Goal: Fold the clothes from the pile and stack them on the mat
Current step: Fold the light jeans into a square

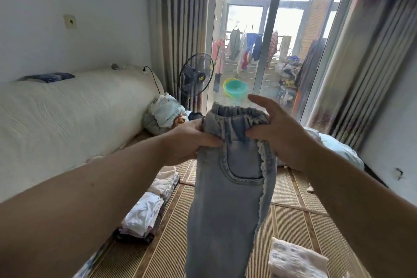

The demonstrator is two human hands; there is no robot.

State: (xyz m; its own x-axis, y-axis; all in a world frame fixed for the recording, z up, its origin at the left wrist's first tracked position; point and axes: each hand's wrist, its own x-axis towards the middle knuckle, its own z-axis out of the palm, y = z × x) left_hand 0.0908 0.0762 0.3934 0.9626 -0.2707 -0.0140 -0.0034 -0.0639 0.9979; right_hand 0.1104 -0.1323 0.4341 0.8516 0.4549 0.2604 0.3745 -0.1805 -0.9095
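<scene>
1. The pale denim trousers (230,187) hang in mid-air above the mat (291,216), waistband up, so the legs fall straight for folding.
2. The left hand (191,140) has its grip closed on the waistband's left side.
3. The right hand (277,133) pinches the right side with thumb and lower fingers, forefinger raised free.
4. Folded stacks (146,214) sit near left on the mat; the unfolded pile (164,115) lies far left, by the bed.

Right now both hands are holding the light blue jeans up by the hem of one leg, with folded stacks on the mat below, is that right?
Not quite. The head view shows the left hand and right hand holding the light blue jeans by the elastic waistband, not a leg hem. The rest stands: folded stacks lie on the mat below.
</scene>
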